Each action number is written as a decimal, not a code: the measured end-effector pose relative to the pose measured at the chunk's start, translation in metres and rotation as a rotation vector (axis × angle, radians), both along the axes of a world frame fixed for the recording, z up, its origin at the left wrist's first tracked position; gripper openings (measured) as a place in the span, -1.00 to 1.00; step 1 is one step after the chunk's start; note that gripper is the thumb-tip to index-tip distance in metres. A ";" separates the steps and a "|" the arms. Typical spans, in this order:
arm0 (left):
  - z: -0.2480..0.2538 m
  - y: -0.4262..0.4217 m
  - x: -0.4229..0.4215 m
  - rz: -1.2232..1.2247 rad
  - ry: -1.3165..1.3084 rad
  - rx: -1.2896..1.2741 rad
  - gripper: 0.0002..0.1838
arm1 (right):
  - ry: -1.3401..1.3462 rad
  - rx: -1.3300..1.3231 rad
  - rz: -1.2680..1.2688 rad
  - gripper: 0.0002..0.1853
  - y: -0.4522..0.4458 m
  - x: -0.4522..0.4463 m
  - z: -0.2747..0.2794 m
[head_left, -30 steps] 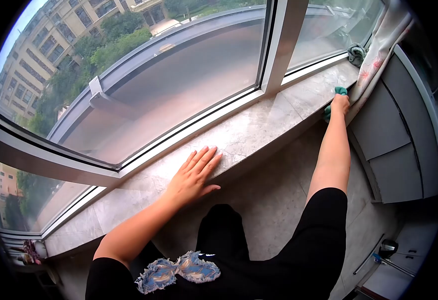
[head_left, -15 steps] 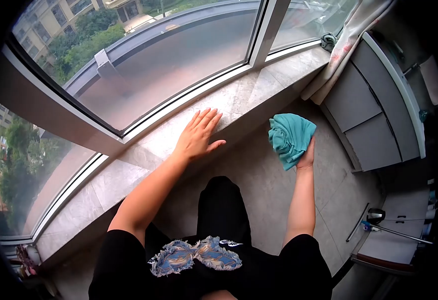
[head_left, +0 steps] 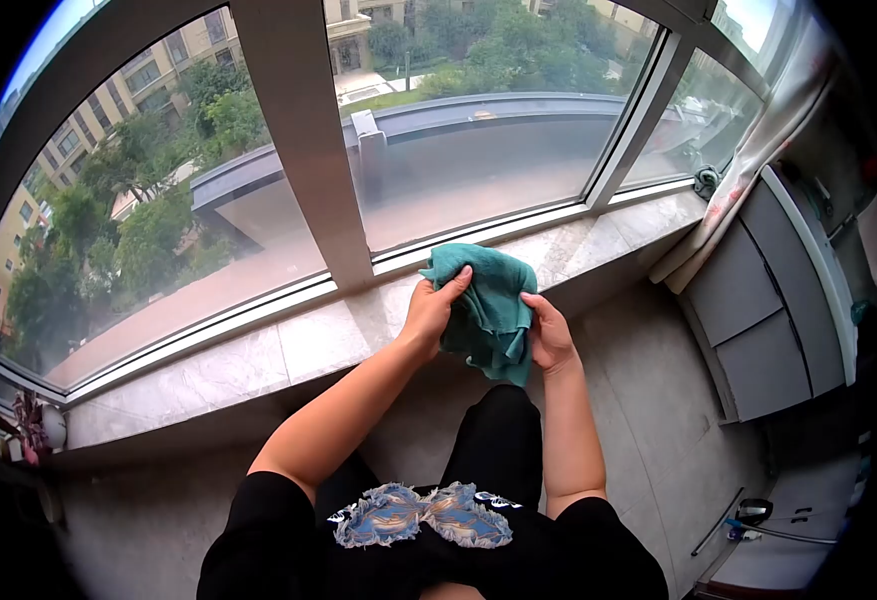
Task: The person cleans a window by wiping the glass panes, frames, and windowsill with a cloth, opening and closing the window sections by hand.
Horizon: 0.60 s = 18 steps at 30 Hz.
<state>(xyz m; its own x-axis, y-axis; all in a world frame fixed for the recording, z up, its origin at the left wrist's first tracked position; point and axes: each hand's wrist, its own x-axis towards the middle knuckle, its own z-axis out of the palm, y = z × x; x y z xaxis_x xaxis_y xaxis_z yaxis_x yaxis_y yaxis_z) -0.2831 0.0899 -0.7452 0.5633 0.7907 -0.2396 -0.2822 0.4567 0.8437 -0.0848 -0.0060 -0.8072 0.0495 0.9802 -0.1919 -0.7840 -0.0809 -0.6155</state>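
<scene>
A crumpled teal cloth is stretched between both hands, in front of the window sill and above my knee. My left hand grips its left edge, thumb on top and the other fingers behind the fabric. My right hand pinches its right edge, with the fingertips partly hidden by the cloth. Beneath and behind the cloth runs the pale marble sill, partly covered by it.
Tall window panes with thick frames rise behind the sill. A light curtain hangs at the right, beside a grey cabinet. Pinkish items and a white pot stand at the far left. Tiled floor lies below.
My left hand has left the sill and taken hold of the cloth. My right hand has brought the cloth leftward, and its bundle is now spread more open. The view has shifted left and up.
</scene>
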 end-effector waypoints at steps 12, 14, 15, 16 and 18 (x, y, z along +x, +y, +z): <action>0.045 -0.034 -0.062 -0.397 0.708 1.670 -0.16 | 0.327 0.371 0.067 -0.32 -0.003 -0.110 -0.022; 0.066 -0.040 -0.084 -0.330 0.690 1.663 -0.15 | 0.092 0.330 -0.089 -0.36 0.002 -0.115 0.012; 0.076 -0.033 -0.098 -0.234 0.703 1.678 -0.16 | -0.028 0.294 -0.162 -0.38 0.005 -0.117 0.029; 0.081 -0.022 -0.115 -0.087 0.698 1.690 -0.21 | 0.022 0.406 -0.091 -0.43 0.014 -0.111 0.046; 0.078 0.002 -0.158 0.186 0.743 1.591 -0.29 | 0.216 0.494 0.023 -0.54 0.027 -0.104 0.103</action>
